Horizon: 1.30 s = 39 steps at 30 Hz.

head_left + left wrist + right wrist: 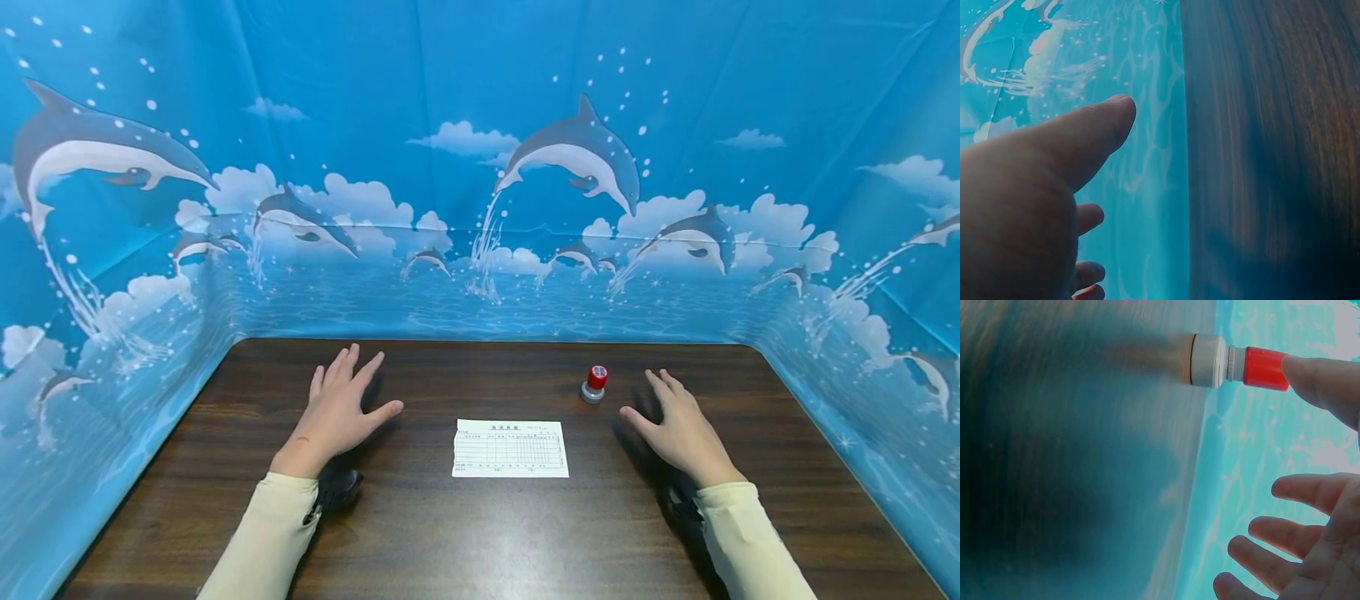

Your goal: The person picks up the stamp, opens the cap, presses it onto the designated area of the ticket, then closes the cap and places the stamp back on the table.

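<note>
A stamp with a red cap and grey base (594,384) stands upright on the brown table, a little left of my right hand (678,433). That hand hovers with fingers spread and holds nothing; in the right wrist view its thumb overlaps the red top of the stamp (1266,369), though the head view shows a gap between them. A white printed form with a ruled grid (511,449) lies flat near the middle of the table. Left of the form, my left hand (333,417) is held over the wood, fingers extended and thumb out, with nothing in it.
The dark wood table (480,533) ends at a blue curtain (465,283) printed with dolphins, which wraps round the back and both sides. A dark device (337,490) is strapped at the left wrist, and another (681,502) at the right.
</note>
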### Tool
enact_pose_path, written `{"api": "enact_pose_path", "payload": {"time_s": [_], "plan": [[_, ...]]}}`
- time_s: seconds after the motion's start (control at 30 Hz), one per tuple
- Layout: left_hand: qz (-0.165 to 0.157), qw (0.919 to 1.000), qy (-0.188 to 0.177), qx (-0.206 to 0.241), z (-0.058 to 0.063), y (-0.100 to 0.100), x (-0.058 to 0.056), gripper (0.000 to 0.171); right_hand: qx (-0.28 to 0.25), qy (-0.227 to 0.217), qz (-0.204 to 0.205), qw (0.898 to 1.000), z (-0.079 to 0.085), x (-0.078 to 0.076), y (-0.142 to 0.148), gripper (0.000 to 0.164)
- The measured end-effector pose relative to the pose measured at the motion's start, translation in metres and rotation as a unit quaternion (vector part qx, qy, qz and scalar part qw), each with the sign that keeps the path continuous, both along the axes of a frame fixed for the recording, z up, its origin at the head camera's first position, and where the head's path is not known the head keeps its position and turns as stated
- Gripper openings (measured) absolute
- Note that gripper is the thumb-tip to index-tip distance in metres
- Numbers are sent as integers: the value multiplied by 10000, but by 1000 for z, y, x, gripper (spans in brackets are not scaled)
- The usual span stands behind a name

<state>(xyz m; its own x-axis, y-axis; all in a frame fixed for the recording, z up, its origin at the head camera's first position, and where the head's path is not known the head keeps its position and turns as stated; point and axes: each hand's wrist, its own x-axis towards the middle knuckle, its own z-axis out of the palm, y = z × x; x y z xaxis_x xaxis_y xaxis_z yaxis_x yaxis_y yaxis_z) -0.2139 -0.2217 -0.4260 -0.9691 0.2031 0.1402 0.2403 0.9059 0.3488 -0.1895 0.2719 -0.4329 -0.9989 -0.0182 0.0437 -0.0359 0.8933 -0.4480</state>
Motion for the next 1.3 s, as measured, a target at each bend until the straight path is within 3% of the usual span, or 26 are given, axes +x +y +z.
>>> {"api": "enact_pose_path", "payload": {"time_s": [0.73,1.0,1.3], "plan": [[-383,9992,-132,10,3,21,10,88,-55,69,196,9998,-1,0,0,82],[-666,9977,-105,73,10,42,17,82,-177,124,240,9995,3,-4,-10,79],[-1092,9930,-394,-199,5,79,19,80,-435,218,350,9982,9,-13,-16,76]]}}
